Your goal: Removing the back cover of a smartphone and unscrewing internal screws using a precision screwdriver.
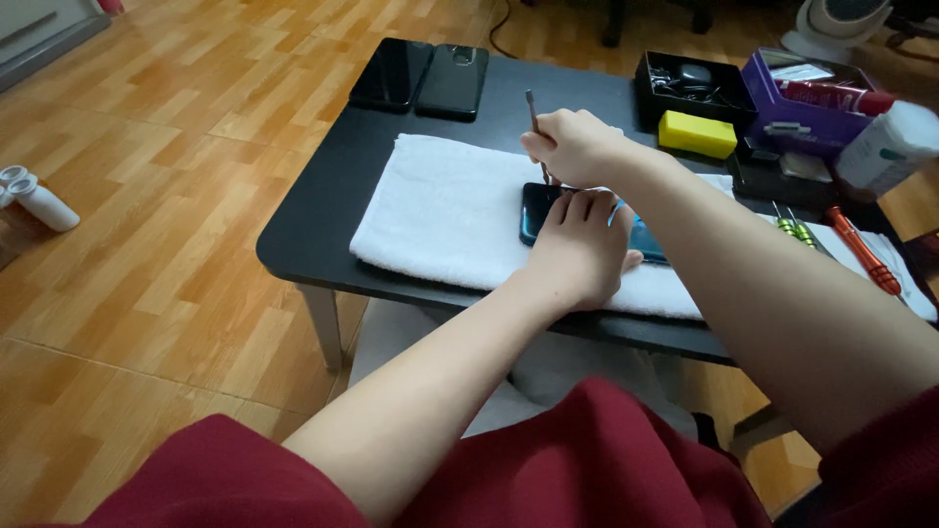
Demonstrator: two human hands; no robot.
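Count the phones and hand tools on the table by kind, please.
Phones: 3, two at the far edge, one teal phone on the towel
Screwdrivers: 3, green, orange
Metal pry tool: 1, in the right hand
Total: 7

White towel point(450, 210), teal phone point(536, 210), yellow block point(696, 134), purple box point(797, 117), black table point(323, 196).

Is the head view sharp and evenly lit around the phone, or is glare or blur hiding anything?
Head view: soft, even light, with mild glare only on the black table and wood floor; the phone on the white towel is sharp but mostly hidden under the left hand; the right hand and its thin tool are in focus; wide-angle stretch swells the near forearms.
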